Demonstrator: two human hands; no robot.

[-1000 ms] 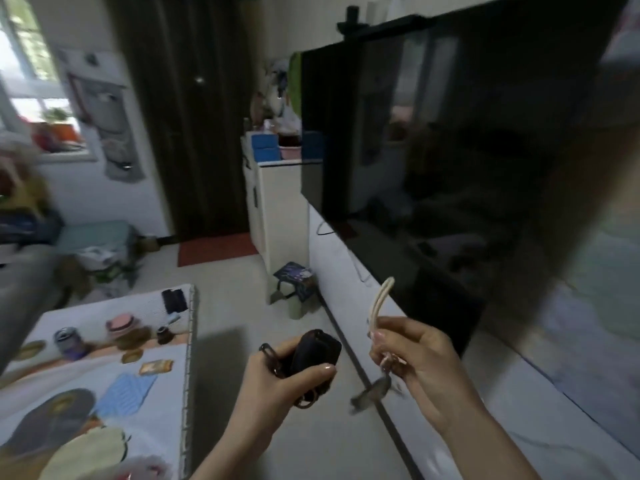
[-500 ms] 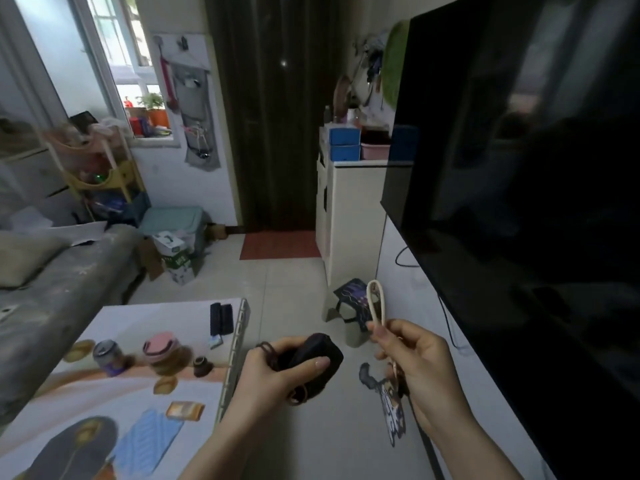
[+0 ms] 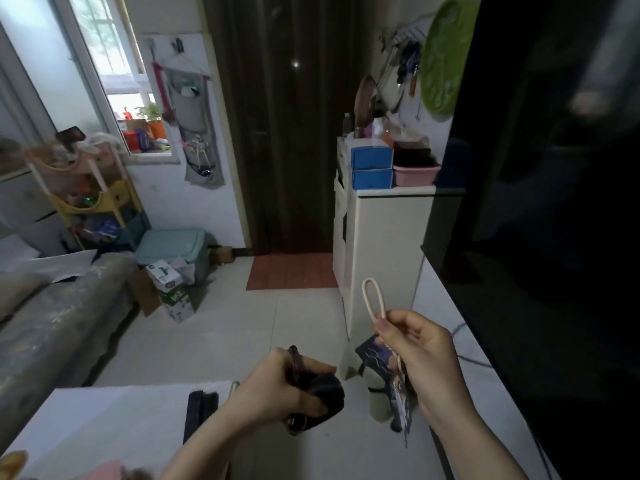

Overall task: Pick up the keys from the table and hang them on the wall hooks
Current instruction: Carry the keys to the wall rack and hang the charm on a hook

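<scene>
Where the room narrows toward the dark door [image 3: 287, 133], a strip of pale tiled floor [image 3: 242, 323] stays open between the sofa [image 3: 52, 317] on the left and the white cabinet [image 3: 384, 258] on the right. The black screen [image 3: 554, 202] fills the right side; its lower left edge slants down over a white ledge [image 3: 485, 393], just beside the right forearm. The table [image 3: 104, 410] occupies the lower left, its right edge touching the left forearm in the view; a dark flat object [image 3: 201, 407] lies near that edge. A red mat [image 3: 291, 271] lies before the door. A teal bin [image 3: 176, 247] and a carton [image 3: 169, 289] stand at the sofa's far end.

The left hand [image 3: 277, 389] is closed round a black key fob [image 3: 325, 396], with a dark ring [image 3: 294, 358] showing above the knuckles. The right hand [image 3: 419, 351] pinches a cream loop [image 3: 372, 299] between thumb and forefinger; the loop stands upright above the fingers, clear of the cabinet's edge. Below that hand a printed charm [image 3: 398, 393] hangs on the cord, tilted; whether keys hang there too cannot be told. Both hands are over the floor, apart from each other, and well short of the cluttered wall [image 3: 401, 84] above the cabinet.
</scene>
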